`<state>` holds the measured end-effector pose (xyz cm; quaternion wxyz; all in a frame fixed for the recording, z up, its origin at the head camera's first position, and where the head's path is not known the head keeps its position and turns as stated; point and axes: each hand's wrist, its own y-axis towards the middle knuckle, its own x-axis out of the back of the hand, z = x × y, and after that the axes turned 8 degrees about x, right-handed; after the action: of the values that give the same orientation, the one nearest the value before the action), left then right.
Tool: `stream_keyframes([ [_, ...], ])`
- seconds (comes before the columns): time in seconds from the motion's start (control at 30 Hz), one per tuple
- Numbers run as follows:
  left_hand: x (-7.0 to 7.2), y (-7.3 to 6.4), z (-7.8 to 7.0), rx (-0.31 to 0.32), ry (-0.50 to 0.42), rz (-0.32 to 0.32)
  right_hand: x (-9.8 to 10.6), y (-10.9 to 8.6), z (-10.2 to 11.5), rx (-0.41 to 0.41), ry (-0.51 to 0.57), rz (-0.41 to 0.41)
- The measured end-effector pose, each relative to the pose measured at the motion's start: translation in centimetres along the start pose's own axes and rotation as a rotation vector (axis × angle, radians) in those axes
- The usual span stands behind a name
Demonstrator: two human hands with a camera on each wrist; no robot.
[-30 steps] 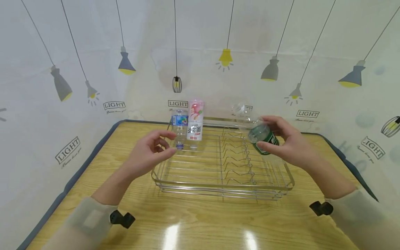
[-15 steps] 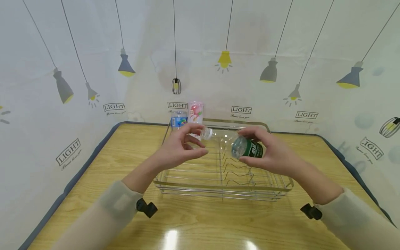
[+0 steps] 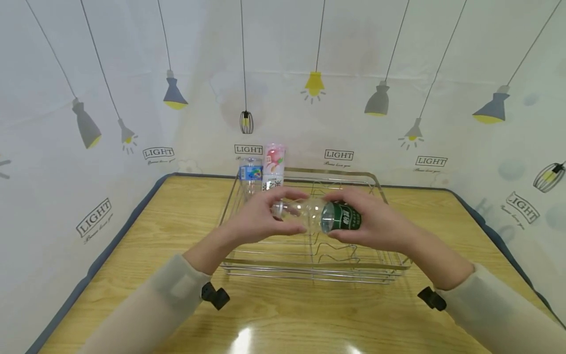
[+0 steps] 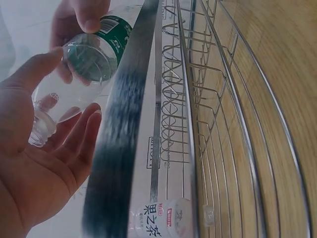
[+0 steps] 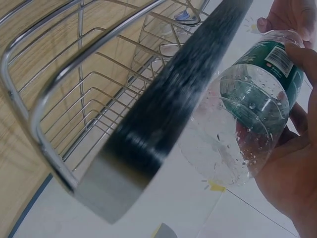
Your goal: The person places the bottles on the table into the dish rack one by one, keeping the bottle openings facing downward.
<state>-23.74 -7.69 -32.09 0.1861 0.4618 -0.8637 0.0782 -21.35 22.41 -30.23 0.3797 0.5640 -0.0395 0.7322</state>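
In the head view, a clear plastic bottle point(image 3: 314, 209) with a green label lies nearly level above the wire dish rack point(image 3: 316, 264). Its neck points left and its base is toward the right. My right hand point(image 3: 371, 216) grips it around the green label. My left hand point(image 3: 254, 216) curves its thumb and fingers around the neck and shoulder. From the left wrist, the white neck point(image 4: 43, 130) shows close to the left palm. Water drops cling inside the clear bottle point(image 5: 252, 129) in the right wrist view.
At the rack's back left, a blue-labelled bottle point(image 3: 251, 173) and a pink and white fruit tea bottle point(image 3: 274, 164) stand upside down, their lower parts hidden behind my left hand. The rack sits on a wood-grain table point(image 3: 283, 309) before a lamp-patterned backdrop point(image 3: 287, 44).
The right hand has brought the bottle leftward and down to the middle, turning it level. My left hand has moved right from beside the standing bottles to its neck end.
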Motion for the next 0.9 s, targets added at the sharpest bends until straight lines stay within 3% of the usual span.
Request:
stream_keyframes([
  [0.2, -0.1, 0.0, 0.6, 0.005, 0.005, -0.033, -0.3, 0.1, -0.2, -0.014, 0.012, 0.004],
  [0.57, 1.1, -1.0, 2.6, 0.051, -0.048, -0.120, 1.3, -1.2, -1.6, -0.071, 0.044, -0.098],
  [0.9, 1.9, -2.1, 3.3, 0.028, -0.111, -0.170, 1.7, -2.4, -2.8, -0.153, 0.221, -0.106],
])
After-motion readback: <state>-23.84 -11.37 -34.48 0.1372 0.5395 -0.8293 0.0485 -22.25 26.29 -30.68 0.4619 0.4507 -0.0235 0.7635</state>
